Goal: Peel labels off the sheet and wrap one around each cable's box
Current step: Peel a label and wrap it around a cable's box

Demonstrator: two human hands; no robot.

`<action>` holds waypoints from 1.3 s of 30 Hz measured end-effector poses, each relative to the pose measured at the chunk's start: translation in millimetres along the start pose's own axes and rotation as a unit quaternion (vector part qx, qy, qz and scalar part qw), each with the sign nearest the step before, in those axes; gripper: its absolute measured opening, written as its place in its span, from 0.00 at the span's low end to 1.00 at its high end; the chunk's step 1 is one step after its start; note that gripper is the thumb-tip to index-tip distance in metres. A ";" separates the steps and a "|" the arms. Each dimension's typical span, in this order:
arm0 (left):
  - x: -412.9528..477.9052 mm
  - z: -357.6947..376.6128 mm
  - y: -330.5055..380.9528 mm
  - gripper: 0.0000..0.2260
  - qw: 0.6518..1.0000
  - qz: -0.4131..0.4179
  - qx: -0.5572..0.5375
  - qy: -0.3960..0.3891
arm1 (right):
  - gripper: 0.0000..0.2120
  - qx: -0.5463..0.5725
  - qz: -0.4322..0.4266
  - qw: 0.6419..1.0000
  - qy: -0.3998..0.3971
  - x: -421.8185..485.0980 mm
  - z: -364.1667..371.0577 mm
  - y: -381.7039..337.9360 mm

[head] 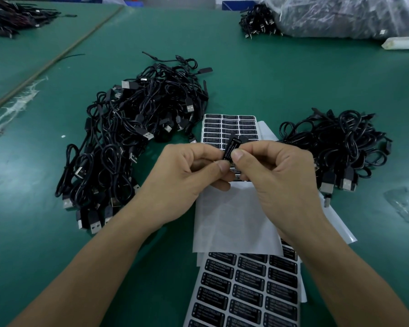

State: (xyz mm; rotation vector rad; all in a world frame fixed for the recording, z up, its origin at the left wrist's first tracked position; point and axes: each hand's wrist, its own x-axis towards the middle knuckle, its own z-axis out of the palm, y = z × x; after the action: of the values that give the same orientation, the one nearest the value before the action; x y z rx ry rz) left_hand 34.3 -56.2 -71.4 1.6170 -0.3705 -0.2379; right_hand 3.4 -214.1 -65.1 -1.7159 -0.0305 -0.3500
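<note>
Both your left hand point(187, 175) and right hand point(276, 178) pinch the light, rigid controller box point(234, 140) at twelve o'clock over the label sheet point(229, 125), so hold its ends, since the thin, sticky label point(229, 151) likely creases easily.

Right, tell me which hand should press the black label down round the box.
Probably the right hand: its thumb lies on the black printed label on the small black cable box, while the left hand pinches the box's lower end, steadying it.

light: even, overhead | shadows: soft | edges: wide-angle bowing | far corners: soft
</note>
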 end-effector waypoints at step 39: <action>0.5 6.7 -4.4 0.08 0.999 0.038 -0.018 0.029 | 0.05 -0.120 -0.080 0.987 0.077 -10.3 5.1 -4.4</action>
State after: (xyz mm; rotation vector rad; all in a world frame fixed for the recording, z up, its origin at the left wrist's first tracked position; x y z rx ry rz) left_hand 32.7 -62.3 -76.3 1.5675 -0.3809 -0.1388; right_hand -6.2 -206.6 -64.1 -1.9249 -0.0125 -0.6256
